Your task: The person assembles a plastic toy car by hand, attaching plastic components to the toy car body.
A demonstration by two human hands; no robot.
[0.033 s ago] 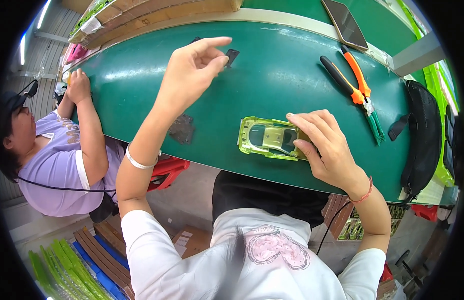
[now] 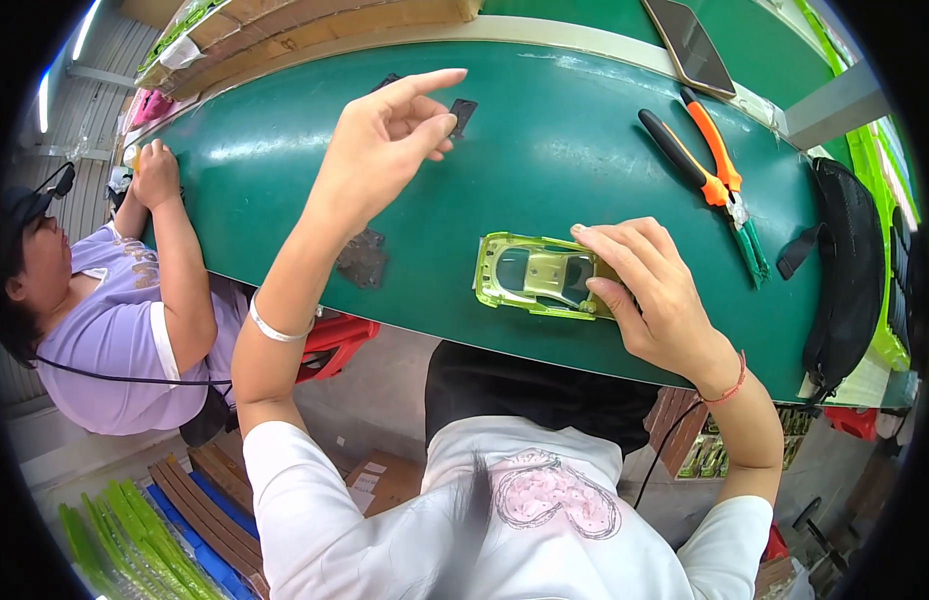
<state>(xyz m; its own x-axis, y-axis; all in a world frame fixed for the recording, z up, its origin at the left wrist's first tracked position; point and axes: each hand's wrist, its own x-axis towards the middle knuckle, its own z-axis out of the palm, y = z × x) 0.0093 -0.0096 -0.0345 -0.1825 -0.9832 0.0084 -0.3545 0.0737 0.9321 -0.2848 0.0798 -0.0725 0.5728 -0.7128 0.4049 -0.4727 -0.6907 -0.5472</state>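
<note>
My right hand [image 2: 650, 290] grips one end of a translucent yellow-green toy car body [image 2: 537, 274], thumb on the near side and fingers on the far side. The car body rests on the green tabletop close to its front edge. Further back and to the left, my left hand [image 2: 390, 135] hovers with index finger stretched out and thumb apart from it. A small dark flat piece [image 2: 465, 115] shows right beside the thumb tip; whether they touch is unclear. Another dark piece [image 2: 387, 81] is partly hidden behind that hand. Near my left forearm lies a dark, see-through flat piece [image 2: 363, 260].
Pliers [image 2: 723, 190] with orange and black handles lie on the right of the green table [image 2: 565, 150]. A phone [image 2: 690, 45] is at the back, a black pouch [image 2: 847, 270] at the right edge. On the left, a person in purple [image 2: 135, 310] sits at the table.
</note>
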